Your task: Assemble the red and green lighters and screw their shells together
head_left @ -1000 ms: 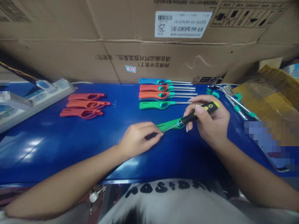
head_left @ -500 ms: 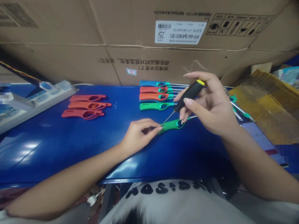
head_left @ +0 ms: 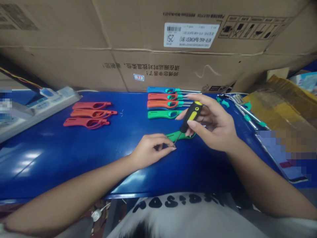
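My left hand (head_left: 151, 150) is shut on the front of a green plastic utility lighter body (head_left: 179, 135), whose far end sticks out to the right. My right hand (head_left: 210, 122) pinches a screwdriver (head_left: 191, 115) with a black-and-yellow handle. Its thin shaft slants down, and the tip meets the lighter right by my left fingertips. My fingers hide the exact contact point. Behind the hands lie several assembled lighters (head_left: 164, 105) in blue, orange and green, side by side with metal nozzles pointing right.
Several red-orange lighter shells (head_left: 90, 114) lie at the left of the blue work surface (head_left: 74, 148), with a power strip (head_left: 56, 96) beyond them. Metal tubes with green parts (head_left: 247, 114) lie at the right. A large cardboard box (head_left: 148, 43) stands along the back.
My right hand has come down and toward me, with the screwdriver handle now more upright and its tip back at the lighter. The lighter has turned slightly in my left hand.
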Motion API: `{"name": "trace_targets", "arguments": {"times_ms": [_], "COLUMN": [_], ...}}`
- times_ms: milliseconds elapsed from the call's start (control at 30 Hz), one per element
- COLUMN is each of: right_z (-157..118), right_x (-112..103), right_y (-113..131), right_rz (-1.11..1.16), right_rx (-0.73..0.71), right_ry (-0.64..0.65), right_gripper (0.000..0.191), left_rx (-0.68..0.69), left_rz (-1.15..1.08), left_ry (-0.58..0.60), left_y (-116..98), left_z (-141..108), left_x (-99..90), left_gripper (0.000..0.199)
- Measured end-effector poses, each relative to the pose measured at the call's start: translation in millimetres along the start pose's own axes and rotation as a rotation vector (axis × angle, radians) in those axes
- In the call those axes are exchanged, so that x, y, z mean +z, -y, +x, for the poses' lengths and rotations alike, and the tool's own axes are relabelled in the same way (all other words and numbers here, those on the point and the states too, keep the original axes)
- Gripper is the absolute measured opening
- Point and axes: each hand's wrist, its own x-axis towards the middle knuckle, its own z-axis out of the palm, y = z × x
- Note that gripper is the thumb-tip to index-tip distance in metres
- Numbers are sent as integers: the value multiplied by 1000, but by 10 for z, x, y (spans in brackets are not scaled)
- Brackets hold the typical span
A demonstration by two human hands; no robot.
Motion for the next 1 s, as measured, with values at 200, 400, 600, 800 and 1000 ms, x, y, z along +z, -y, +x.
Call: {"name": "trace_targets", "arguments": {"times_ms": [200,400,600,800,1000], "right_z": [-33,-30,-7,-14,-35], "right_x": [56,54,45,36,38], "right_y": [-19,-69,-86,-95,-117], "right_rz": [-90,-134,-151,-165,-214], "right_rx": [-127,-132,-162,-139,-190], "right_ry": [-150,-230,-289,-272,-260], "right_gripper": [48,51,48,49,52], "left_rx": [41,49,40,39,66], "left_rz": [24,99,90,57,54], "left_ry": [-29,-108,-135,-128,-108], "left_y": [-17,-25,9,38,71], "left_z": [17,70,74,64,69], "left_x": [-31,-80,-66,-61,-61], "left_gripper": [12,36,14,6,6]}}
